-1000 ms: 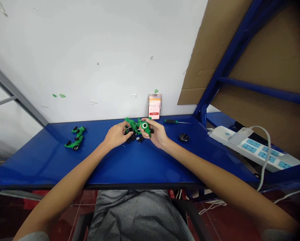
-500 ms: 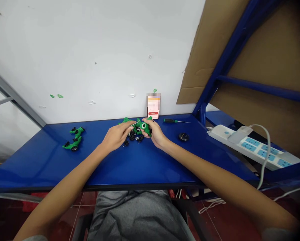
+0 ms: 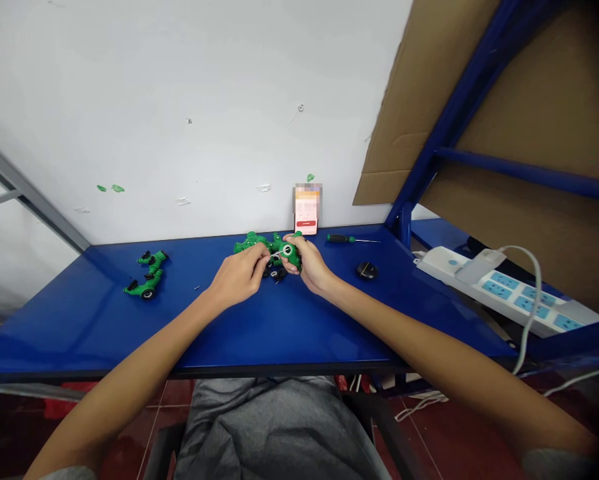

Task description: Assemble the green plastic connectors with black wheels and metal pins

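Observation:
My right hand (image 3: 309,261) is closed around a green plastic toy part (image 3: 295,259) that has a white ring (image 3: 287,251) on its side. From the pinched fingers of my left hand (image 3: 239,273), a slim silvery tool (image 3: 276,254) reaches to that ring. Whether it is tweezers or a plain rod, I cannot tell. Behind my left fingers lie more green plastic parts (image 3: 251,241). Small black wheel pieces (image 3: 278,274) rest on the table below the held part, some of them covered by my left hand.
On the blue table (image 3: 289,327), assembled green pieces (image 3: 149,277) lie at left, with a small metal pin (image 3: 197,288) nearer. A phone (image 3: 306,217) leans on the wall. A screwdriver (image 3: 342,239), a round black object (image 3: 367,271) and a white power strip (image 3: 499,290) are at right.
My left hand has turned and come slightly lower, so more of the silvery tool and the green parts behind shows. The tool's end now meets the white ring. My right hand stays in place.

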Demonstrator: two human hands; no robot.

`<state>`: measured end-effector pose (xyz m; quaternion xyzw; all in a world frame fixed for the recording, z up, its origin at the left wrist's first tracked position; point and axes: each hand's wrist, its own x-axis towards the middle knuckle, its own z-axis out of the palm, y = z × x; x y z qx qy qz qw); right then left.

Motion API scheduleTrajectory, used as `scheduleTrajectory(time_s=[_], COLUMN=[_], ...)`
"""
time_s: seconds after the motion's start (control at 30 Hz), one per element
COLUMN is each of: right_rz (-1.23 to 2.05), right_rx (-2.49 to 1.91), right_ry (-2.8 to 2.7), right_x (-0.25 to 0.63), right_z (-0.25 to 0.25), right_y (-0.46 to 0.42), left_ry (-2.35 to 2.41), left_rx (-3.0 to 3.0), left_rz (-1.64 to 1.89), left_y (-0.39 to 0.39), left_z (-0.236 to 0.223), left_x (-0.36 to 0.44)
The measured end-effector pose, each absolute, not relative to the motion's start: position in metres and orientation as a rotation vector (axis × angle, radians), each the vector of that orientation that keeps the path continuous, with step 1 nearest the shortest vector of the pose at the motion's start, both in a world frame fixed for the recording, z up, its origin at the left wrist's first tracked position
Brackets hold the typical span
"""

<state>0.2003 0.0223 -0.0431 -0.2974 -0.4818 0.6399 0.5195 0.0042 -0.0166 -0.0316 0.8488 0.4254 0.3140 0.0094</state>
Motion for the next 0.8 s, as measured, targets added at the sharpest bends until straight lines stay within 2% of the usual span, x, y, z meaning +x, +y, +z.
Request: scheduleTrajectory(time_s=[0.3, 0.8], right_rz=[1.561, 1.584], right_rx=[-0.645, -0.608], right_ry=[-1.103, -1.075], right_x=[0.199, 0.193], right_z=[-0.042, -0.044], right_y=[0.019, 0.017], left_ry=[1.297, 1.106], left_rx=[2.555, 2.041], left_rz=[1.125, 1.288], left_y=[-0.02, -0.019], left_z=[-0.038, -0.046], left_x=[0.012, 0.021])
